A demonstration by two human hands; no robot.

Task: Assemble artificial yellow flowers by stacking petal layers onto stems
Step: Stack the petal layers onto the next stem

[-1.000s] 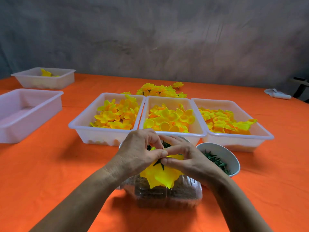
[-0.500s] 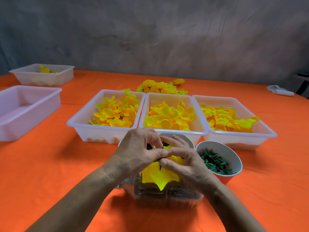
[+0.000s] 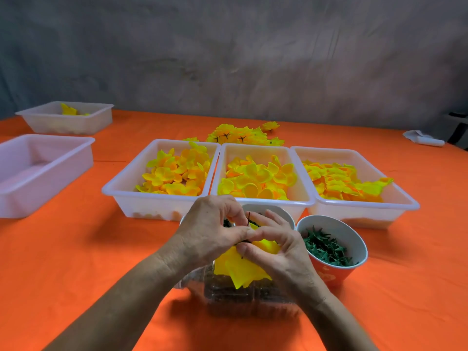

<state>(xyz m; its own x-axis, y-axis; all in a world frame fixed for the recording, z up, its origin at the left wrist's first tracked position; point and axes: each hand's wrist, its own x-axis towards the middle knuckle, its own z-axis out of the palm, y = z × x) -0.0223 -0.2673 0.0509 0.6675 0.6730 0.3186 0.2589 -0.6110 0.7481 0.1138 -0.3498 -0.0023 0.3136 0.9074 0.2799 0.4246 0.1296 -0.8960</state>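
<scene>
Both hands meet low in the middle of the view over a clear plastic box. My left hand pinches a thin dark stem that pokes up between the fingers. Fingers of my right hand curl round a yellow petal layer that hangs below the stem. Three white trays lie behind the hands: the left tray, middle tray and right tray each hold loose yellow petals. Finished yellow flowers lie in a heap beyond them.
An orange paper cup of green leaf pieces stands right of my hands. A second cup is half hidden behind them. Two more white trays sit at the far left. A white object lies at the far right.
The petal layer has slid lower along the stem, whose dark tip now shows above my fingers. Both hands stay together over the box.
</scene>
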